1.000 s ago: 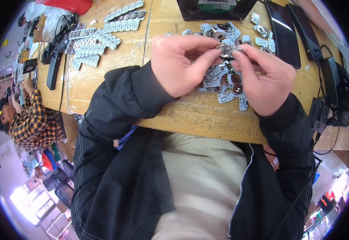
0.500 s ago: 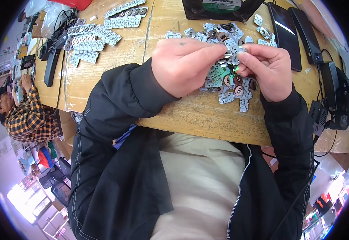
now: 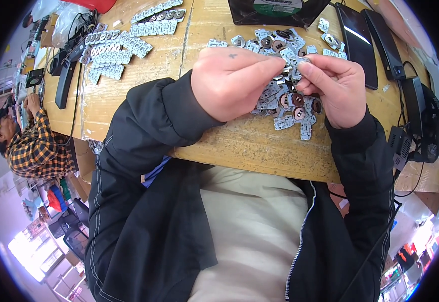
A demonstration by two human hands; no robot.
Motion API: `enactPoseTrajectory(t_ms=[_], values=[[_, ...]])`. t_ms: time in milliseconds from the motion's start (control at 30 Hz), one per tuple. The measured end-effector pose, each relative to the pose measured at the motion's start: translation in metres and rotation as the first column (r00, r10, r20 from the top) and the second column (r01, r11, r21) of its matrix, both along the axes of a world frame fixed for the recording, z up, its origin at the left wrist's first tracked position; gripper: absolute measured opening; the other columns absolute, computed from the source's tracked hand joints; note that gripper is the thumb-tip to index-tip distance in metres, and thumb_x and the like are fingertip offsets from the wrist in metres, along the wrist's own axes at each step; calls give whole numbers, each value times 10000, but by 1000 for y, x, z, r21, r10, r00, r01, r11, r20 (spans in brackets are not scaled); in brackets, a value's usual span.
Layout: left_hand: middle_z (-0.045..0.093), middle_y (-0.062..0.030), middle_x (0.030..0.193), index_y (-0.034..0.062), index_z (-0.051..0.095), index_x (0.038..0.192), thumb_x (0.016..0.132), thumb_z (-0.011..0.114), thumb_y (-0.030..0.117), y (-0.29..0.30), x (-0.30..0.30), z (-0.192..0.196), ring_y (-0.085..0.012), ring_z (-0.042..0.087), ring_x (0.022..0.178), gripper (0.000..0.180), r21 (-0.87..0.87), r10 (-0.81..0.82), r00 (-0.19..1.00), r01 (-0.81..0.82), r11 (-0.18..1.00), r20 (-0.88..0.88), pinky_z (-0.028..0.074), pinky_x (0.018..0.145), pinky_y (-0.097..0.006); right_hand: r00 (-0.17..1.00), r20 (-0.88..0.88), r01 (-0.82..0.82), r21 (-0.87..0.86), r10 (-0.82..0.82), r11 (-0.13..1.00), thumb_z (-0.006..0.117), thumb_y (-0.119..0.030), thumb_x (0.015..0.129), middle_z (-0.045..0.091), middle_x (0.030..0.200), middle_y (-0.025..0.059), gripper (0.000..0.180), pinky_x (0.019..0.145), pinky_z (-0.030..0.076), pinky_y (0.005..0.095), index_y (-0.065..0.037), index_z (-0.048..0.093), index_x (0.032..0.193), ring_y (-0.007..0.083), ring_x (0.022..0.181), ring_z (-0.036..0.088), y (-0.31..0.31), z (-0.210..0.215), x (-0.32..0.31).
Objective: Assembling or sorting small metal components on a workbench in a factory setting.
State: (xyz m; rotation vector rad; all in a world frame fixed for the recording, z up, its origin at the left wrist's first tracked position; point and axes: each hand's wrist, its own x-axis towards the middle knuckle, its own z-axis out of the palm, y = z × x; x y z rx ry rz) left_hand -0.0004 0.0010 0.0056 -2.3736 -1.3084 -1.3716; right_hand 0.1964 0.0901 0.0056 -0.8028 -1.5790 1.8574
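Observation:
Between my hands is a small grey-white circuit board, held over a loose heap of similar boards. My left hand pinches its left side with thumb and forefinger. From the other side my right hand grips it, the thumb pressed against the forefinger. Part of the board is covered by my fingertips. Below and around it lies the heap of boards, several carrying round brown parts.
Rows of joined boards lie at the left of the wooden table. A black box-like device stands at the back. A dark tablet and a black fan are on the right. A person in a checked shirt sits far left.
Both hands stay closed on the board and have shifted only slightly. A greenish glow that lay on the boards beneath my fingers is gone.

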Motion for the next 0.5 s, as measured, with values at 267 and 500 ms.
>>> enactPoseTrajectory(t_ms=[267, 500], values=[[702, -117, 772, 1, 692, 955, 738, 708, -49, -4, -3, 8, -225, 699, 688, 223, -168, 113, 989, -96, 981, 96, 546, 605, -264, 993, 115, -36, 471, -21, 881, 636, 8, 868, 687, 879, 103, 156, 626, 501, 198, 45, 684, 1011, 99, 690, 616, 3, 9, 4], [678, -124, 742, 36, 704, 901, 714, 725, -7, -1, -1, 5, -247, 669, 628, 193, -101, 15, 996, -6, 995, 93, 532, 542, -306, 994, 68, -107, 759, 85, 642, 650, 71, 814, 691, 856, 123, 154, 651, 517, 229, 63, 684, 963, 148, 705, 644, 0, 14, 3]])
